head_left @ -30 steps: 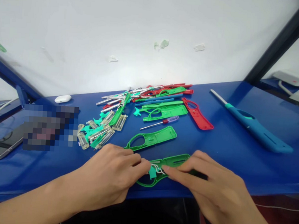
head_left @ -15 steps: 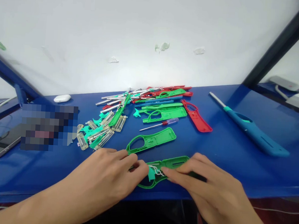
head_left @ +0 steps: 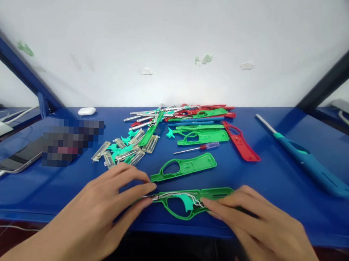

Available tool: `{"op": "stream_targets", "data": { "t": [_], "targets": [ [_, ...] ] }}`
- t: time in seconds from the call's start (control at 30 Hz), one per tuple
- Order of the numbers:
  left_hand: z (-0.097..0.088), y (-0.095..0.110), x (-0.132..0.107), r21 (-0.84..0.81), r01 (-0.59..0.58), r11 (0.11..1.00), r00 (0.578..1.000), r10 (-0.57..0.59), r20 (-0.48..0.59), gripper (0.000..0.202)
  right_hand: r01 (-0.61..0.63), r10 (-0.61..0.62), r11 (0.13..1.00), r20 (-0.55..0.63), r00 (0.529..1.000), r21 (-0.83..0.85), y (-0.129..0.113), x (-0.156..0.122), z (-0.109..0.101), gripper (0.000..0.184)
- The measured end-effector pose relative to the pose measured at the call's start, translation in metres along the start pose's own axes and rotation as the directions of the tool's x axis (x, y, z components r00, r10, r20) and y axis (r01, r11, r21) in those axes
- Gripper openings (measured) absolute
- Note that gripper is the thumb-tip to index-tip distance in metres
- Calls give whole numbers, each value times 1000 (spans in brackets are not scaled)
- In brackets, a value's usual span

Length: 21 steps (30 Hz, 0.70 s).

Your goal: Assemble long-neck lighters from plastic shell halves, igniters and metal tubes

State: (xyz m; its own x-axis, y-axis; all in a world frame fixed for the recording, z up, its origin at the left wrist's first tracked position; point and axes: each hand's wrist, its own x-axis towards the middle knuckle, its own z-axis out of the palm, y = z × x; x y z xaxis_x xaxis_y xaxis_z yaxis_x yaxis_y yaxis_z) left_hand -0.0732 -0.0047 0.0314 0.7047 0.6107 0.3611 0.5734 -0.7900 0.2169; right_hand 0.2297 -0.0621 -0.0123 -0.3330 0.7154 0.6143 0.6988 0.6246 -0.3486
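Observation:
A green lighter casing half (head_left: 178, 215) lies inner side up near the table's front edge. In it sit a teal trigger (head_left: 188, 203) and thin white wires (head_left: 175, 193). My left hand (head_left: 106, 201) pinches a metal lighter tube (head_left: 154, 197) at the casing's narrow left end, its thumb and fingertips closed. At the wide end, my right hand (head_left: 257, 216) grips the casing, with its thumb or fingertip pressing beside the wires; whatever lies under that fingertip is hidden. Just behind is another green casing half (head_left: 193, 166), resting on the table apart from my hands.
Behind lie a screwdriver (head_left: 197, 148), a red casing half (head_left: 246, 146) and a pile of casings and metal tubes (head_left: 140, 115). Clear fuel tanks (head_left: 136, 157) with teal pieces are at left, near a phone (head_left: 21, 153). A blue lighter (head_left: 307, 159) lies right.
My left hand has shifted left off the trigger area to the casing's narrow end, uncovering the trigger and wires. My right hand keeps its grip. The whole view has shifted slightly.

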Motion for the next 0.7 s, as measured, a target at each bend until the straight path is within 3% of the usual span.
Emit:
{"op": "stream_targets", "data": {
  "t": [0.13,0.37,0.53,0.7],
  "targets": [
    [10,4,-7,-76,34,997,999,-33,10,27,24,-24,1000,-9,1000,-9,1,1,-1,33],
    [16,6,-8,-221,129,967,985,-151,-85,23,46,-45,999,15,999,-17,3,2,-2,30],
    [17,2,-2,-316,219,923,969,-244,-42,22,54,-54,998,31,998,-12,5,0,-3,28],
    [18,1,-1,-357,228,906,963,-263,-53,24,56,-56,998,20,998,-7,4,1,-4,29]
  ]
}}
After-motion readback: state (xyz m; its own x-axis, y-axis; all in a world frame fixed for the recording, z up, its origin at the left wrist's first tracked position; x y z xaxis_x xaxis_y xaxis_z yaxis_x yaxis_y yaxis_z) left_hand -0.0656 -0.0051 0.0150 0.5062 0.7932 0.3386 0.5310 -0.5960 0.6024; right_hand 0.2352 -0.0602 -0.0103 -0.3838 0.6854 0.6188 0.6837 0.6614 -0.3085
